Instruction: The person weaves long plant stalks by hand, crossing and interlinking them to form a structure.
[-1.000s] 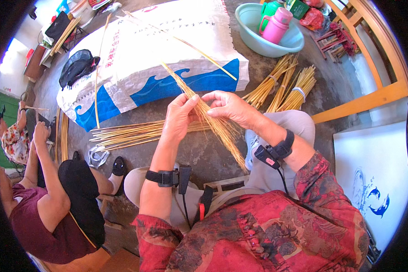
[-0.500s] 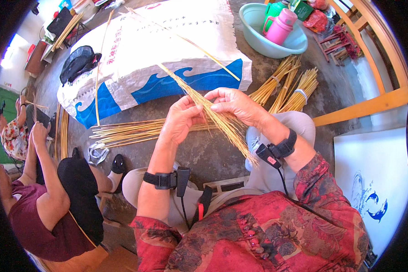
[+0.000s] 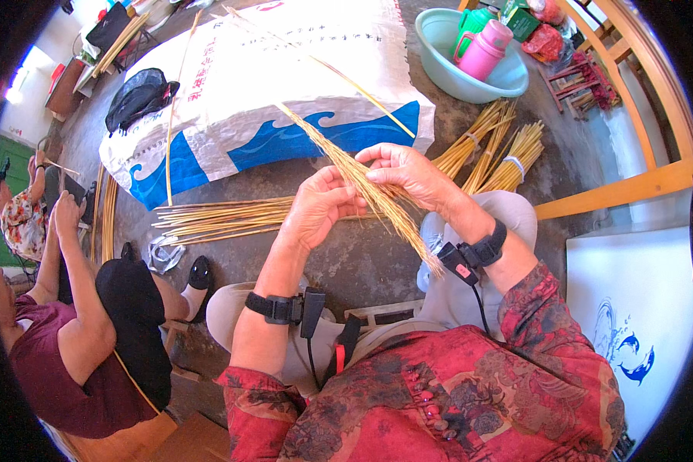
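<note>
A bundle of fine straw stalks with feathery ends point(image 3: 396, 223) slants from the white sack down toward my right knee. My left hand point(image 3: 323, 204) holds it from the left, fingers curled at its middle. My right hand point(image 3: 404, 173) grips it from the right, thumb lying across the stalks and fingers bent above them. Beyond the hands lies the large white sack with blue waves point(image 3: 254, 69), carrying loose long stalks and a black crumpled item point(image 3: 135, 100). Long straight stalks point(image 3: 212, 227) lie on the floor below the sack; several tied bundles point(image 3: 516, 162) lie at the right.
A pale blue basin point(image 3: 446, 85) holds pink and green flasks. A wooden frame point(image 3: 616, 189) and white dolphin-printed panel point(image 3: 631, 308) stand at the right. Two co-workers point(image 3: 77, 362) point(image 3: 19, 227) sit at the left, handling stalks. A concrete floor point(image 3: 231, 262) lies beneath.
Both my hands have shifted a little up and to the right with the straw bundle. The fingers of my left hand have rolled slightly under it.
</note>
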